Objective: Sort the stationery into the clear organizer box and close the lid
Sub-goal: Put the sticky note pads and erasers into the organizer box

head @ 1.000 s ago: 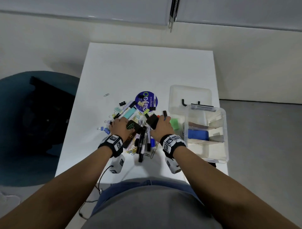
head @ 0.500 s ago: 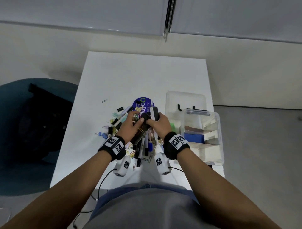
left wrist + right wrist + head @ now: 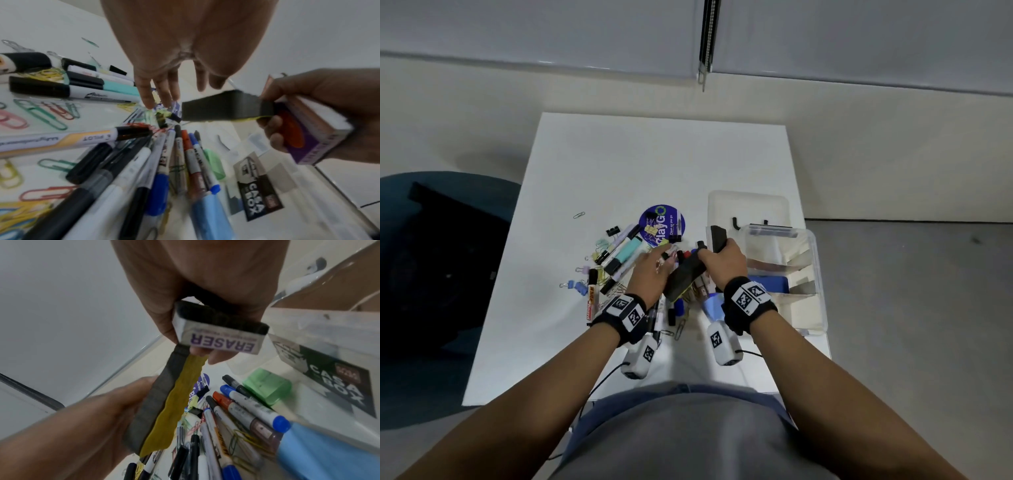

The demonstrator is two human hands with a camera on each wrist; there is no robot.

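My right hand (image 3: 717,257) grips two whiteboard erasers above the stationery pile. One is a white and purple block marked ERASER (image 3: 222,337), the other a dark felt eraser with a yellow backing (image 3: 164,402) that hangs down and to the left. My left hand (image 3: 654,263) hovers over the markers (image 3: 180,154) just left of the dark eraser (image 3: 683,279), its fingers (image 3: 160,91) straight and holding nothing. The clear organizer box (image 3: 815,274) stands right of my right hand with dividers inside. Its lid (image 3: 748,205) lies behind it.
Highlighters (image 3: 626,250), binder clips (image 3: 575,284), paper clips (image 3: 41,113) and a round purple disc (image 3: 661,222) lie scattered left of the box. A green sharpener (image 3: 267,389) sits by the box wall. A blue item (image 3: 770,284) lies inside the box. A dark chair (image 3: 431,267) stands left.
Half a second ago both hands met on the dark eraser. The left hand has since let go and straightened its fingers, and the right hand has shifted slightly right holding both erasers.
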